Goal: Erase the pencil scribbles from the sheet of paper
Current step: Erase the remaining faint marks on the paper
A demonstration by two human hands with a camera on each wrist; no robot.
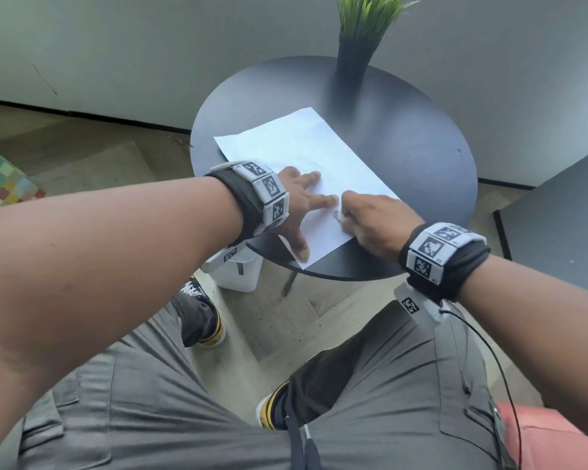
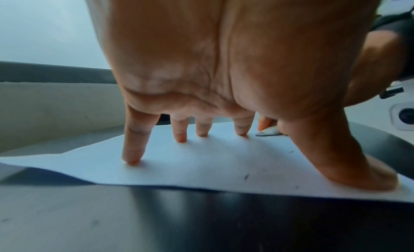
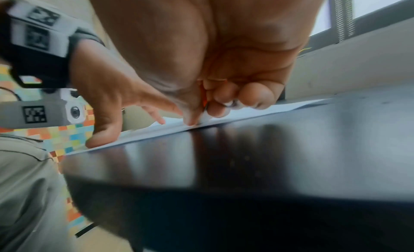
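White sheet of paper [image 1: 306, 164]: lies flat on the round dark desk [image 1: 404, 137], near the plant pot [image 1: 350, 62].
Left hand [image 1: 296, 201]: fingers spread, pressing the paper's near end.
Right hand [image 1: 370, 222]: fingers curled, pinching a small white eraser [image 2: 268, 131] against the paper beside the left hand.
Scribbles [image 1: 336, 215]: faint, at the eraser.

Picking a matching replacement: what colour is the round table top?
Glossy black table top, clearest in the head view.
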